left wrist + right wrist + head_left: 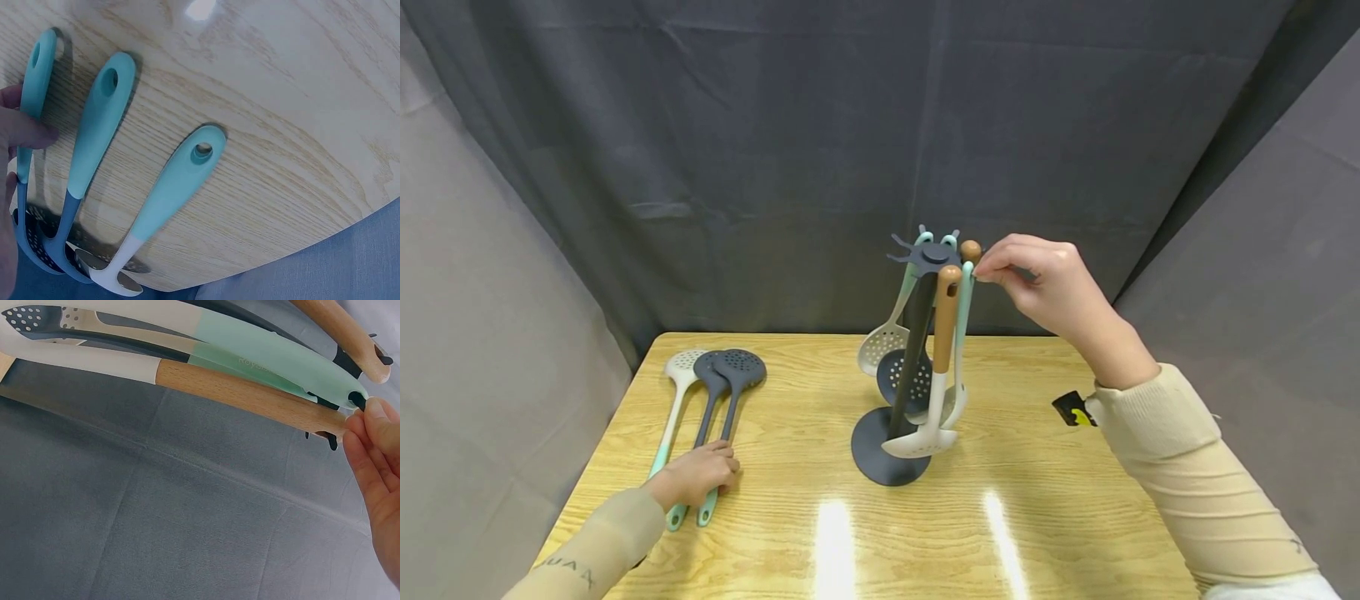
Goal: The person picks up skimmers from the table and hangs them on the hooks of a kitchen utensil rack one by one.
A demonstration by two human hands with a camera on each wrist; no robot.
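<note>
A dark grey utensil stand is upright at the table's middle, with several skimmers and spoons hanging from its top hooks. My right hand pinches the top end of a mint-handled utensil at a hook, beside a wooden handle; its fingertips touch the handle's hole. Three skimmers lie flat at the left. My left hand lies over their teal handles, a finger curled across the leftmost handle.
The wooden table is closed in by dark grey cloth behind and on both sides. A small black and yellow object lies by my right wrist. The table's left edge runs close to the skimmers.
</note>
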